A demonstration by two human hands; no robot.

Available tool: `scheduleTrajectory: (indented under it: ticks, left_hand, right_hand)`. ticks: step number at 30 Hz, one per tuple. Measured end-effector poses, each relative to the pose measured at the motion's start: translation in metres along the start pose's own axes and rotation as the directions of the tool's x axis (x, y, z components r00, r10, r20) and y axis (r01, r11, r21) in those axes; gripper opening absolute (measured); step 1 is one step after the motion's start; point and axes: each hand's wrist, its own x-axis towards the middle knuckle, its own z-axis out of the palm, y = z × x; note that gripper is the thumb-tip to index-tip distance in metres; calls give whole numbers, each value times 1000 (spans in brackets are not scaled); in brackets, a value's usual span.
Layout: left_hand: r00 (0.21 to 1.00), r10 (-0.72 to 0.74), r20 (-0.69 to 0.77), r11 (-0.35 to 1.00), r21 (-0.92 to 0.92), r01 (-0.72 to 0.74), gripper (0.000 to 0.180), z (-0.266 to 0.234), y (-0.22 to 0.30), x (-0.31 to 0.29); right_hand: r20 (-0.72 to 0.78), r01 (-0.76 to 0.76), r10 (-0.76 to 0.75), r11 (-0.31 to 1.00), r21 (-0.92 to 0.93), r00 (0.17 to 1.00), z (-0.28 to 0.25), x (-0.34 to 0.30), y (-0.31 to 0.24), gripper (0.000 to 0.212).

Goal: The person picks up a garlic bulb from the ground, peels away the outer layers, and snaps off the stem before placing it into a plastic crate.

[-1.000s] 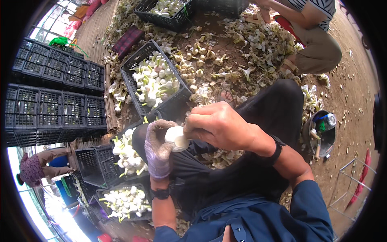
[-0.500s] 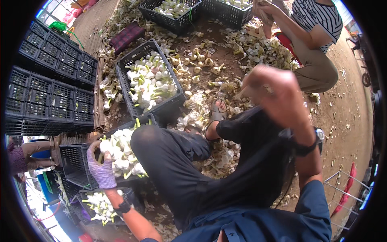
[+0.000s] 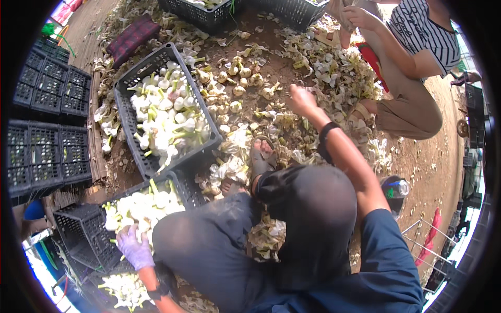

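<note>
My left hand, in a light purple glove, lies over white garlic bulbs with short green stems, heaped in a dark crate beside my knee. Its fingers are apart and touch the bulbs. My right hand, bare, reaches out above peel-strewn ground, its fingers curled closed. Whether something small is inside them I cannot make out. Loose brownish garlic bulbs lie on the dirt left of it. A larger black crate of peeled white garlic stands farther off on the left.
Stacked black crates line the left side. An empty crate lies tilted by my left hand. Another person in a striped top sits at the far right. A dark plaid cushion and more crates are at the back.
My right hand has moved forward and left, away from my body, toward the loose bulbs. My left hand has shifted from the crate's edge onto the bulbs, and the view has shifted.
</note>
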Motion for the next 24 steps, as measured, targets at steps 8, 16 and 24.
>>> scheduleTrajectory:
  ticks: [8,16,24]
  left_hand:
    - [973,-222,-63,912,-366,185,38,-22,10,-25]
    - [974,-174,-148,790,-611,49,42,-48,36,-9]
    - [944,-210,-253,419,-896,-147,63,-136,95,4]
  right_hand:
    - [43,165,-160,969,-185,986,83,61,-25,36]
    - [9,276,-280,940,-199,960,95,19,-36,28]
    - [-123,195,-153,838,510,980,-8,-100,-80,36]
